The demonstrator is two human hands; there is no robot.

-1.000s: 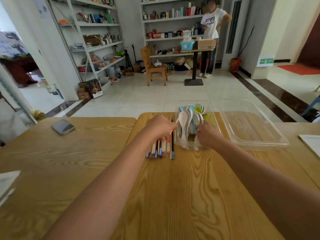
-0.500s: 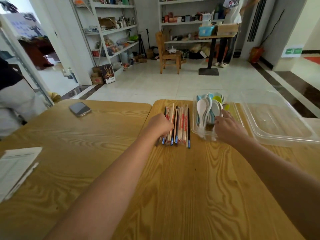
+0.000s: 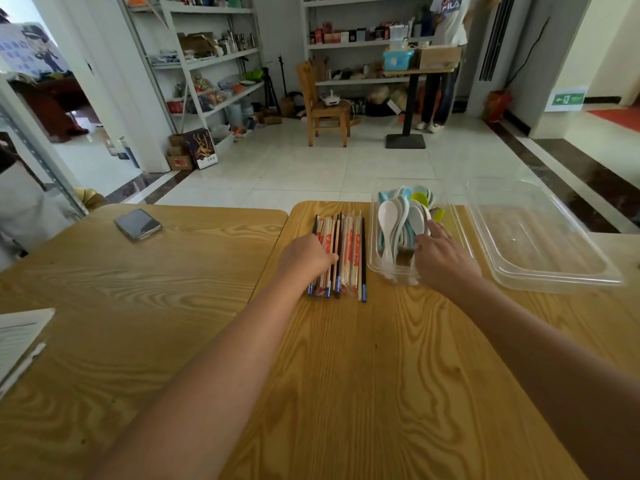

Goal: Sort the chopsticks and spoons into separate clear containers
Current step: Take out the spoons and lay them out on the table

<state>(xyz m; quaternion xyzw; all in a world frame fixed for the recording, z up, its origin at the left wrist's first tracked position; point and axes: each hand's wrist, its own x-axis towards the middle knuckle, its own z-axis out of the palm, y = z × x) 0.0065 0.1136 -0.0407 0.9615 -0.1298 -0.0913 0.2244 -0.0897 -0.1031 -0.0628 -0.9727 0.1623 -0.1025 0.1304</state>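
Observation:
A bundle of chopsticks (image 3: pixel 348 251), some in red-printed paper sleeves and some dark with blue tips, lies on the wooden table (image 3: pixel 346 375). My left hand (image 3: pixel 306 259) covers the left side of the bundle with fingers curled over several sticks. To the right stands a small clear container (image 3: pixel 377 268) filled with white, pale blue and green spoons (image 3: pixel 398 220). My right hand (image 3: pixel 441 256) reaches into its near right side, fingers on the spoon handles. A larger clear container (image 3: pixel 540 244) sits farther right with nothing in it.
A phone (image 3: pixel 138 224) lies on the left table, papers (image 3: pixel 17 341) at the left edge. Beyond the table are tiled floor, a wooden chair (image 3: pixel 323 105), shelves and a person (image 3: pixel 446 57) standing at a high table.
The view has tilted slightly down and right. Both hands stay on the chopsticks and in the spoon container, barely shifted.

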